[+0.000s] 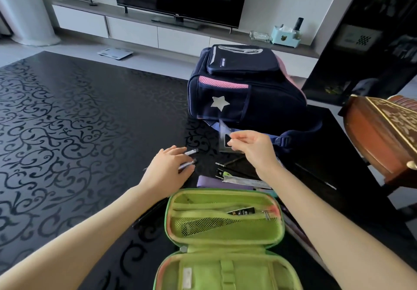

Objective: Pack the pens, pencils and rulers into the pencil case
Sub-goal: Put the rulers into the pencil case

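**Set square up, pens under the palm**

The green pencil case (252,269) lies open nearest the camera, its lower half cut off by the frame edge, and the contents of its mesh pocket are hard to read. The left hand (168,167) lies flat, fingers straight, across two pens (191,151), hiding their middles. The right hand (250,147) pinches a clear set square (223,136), lifted before the backpack (259,100).
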Motion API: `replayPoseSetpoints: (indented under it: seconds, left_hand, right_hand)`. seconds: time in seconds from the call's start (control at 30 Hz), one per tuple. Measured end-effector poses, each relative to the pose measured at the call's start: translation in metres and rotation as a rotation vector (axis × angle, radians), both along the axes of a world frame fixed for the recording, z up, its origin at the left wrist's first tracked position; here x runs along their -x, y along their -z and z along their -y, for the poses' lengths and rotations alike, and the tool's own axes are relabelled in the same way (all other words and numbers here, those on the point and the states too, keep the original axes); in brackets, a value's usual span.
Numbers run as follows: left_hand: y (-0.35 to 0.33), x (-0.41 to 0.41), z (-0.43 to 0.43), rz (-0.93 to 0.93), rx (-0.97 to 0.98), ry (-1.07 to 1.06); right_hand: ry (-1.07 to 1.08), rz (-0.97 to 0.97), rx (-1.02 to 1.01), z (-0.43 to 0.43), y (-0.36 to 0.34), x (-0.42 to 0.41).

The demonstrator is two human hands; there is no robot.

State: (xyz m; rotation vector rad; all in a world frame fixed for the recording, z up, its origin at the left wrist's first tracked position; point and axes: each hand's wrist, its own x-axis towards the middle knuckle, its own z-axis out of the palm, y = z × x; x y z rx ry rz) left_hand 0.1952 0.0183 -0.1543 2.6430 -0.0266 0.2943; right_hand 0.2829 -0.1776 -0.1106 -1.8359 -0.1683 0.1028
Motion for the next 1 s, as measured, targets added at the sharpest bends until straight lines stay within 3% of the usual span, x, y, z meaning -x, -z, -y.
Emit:
replayPoseSetpoints:
  seconds: [0.07,0.13,0.23,0.43,0.67,0.73,0.87,1.0]
  left_hand:
    - [-0.012,0.021,0.01,0.113,-0.02,0.129]
    - [-0.02,0.052,0.022,0.114,-0.063,0.299]
    - [-0.024,0.102,0.043,-0.091,-0.132,0.48]
    - [-0.023,0.149,0.07,-0.294,-0.485,0.475]
    - [-0.032,0.157,0.092,-0.446,-0.763,0.574]
    - [-0.036,0.154,0.09,-0.413,-0.609,0.542]
    - [-0.045,0.141,0.071,-0.374,-0.162,0.401]
    - [-0.043,0.127,0.066,-0.437,-0.034,0.301]
  right_hand:
    - [0.009,-0.016,0.003,0.018,-0.013,0.017]
    - [-0.001,-0.063,0.017,0.039,-0.025,0.042]
    - [-0.06,-0.142,0.064,0.068,-0.036,0.085]
    - [-0.151,-0.158,0.18,0.102,-0.03,0.159]
    - [-0.138,-0.002,0.29,0.125,-0.019,0.21]
    - [-0.14,0.109,0.342,0.126,-0.015,0.22]
    - [-0.177,0.68,0.467,0.118,-0.004,0.231]
    - [-0.204,1.016,0.497,0.107,0.011,0.23]
